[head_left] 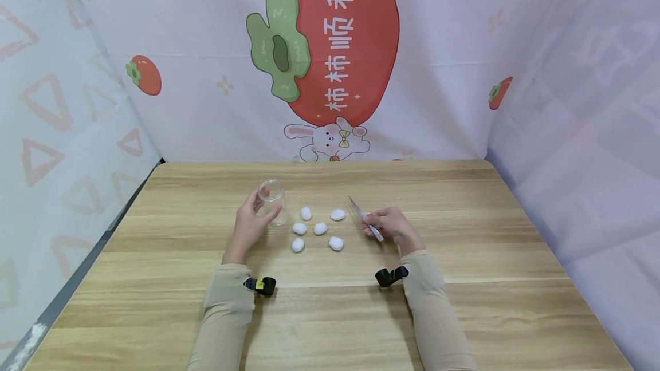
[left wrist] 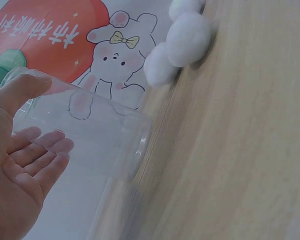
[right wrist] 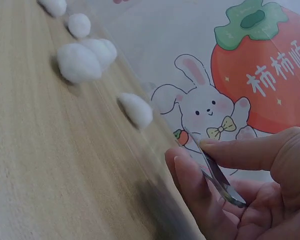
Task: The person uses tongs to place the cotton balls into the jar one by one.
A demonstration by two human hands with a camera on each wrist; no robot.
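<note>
My left hand (head_left: 252, 223) is curled round a clear, open-topped jar (head_left: 279, 210), thumb on one side and fingers on the other. In the left wrist view nothing shows inside the jar (left wrist: 105, 130). Silver metal tweezers (head_left: 372, 230) are pinched between the thumb and fingers of my right hand (head_left: 393, 225), tips pointing away from me and a little left. Between the hands, several white cotton balls (head_left: 320, 228) lie spread on the table. The right wrist view shows the tweezers (right wrist: 217, 175) apart from the nearest cotton ball (right wrist: 137, 110).
The wood-grain table (head_left: 319, 325) ends at a white cloth backdrop (head_left: 206, 113) printed with persimmons and a rabbit. Hanging cloths also flank it left and right. A small black camera (head_left: 265, 286) is strapped at the left wrist, another camera (head_left: 387, 277) at the right.
</note>
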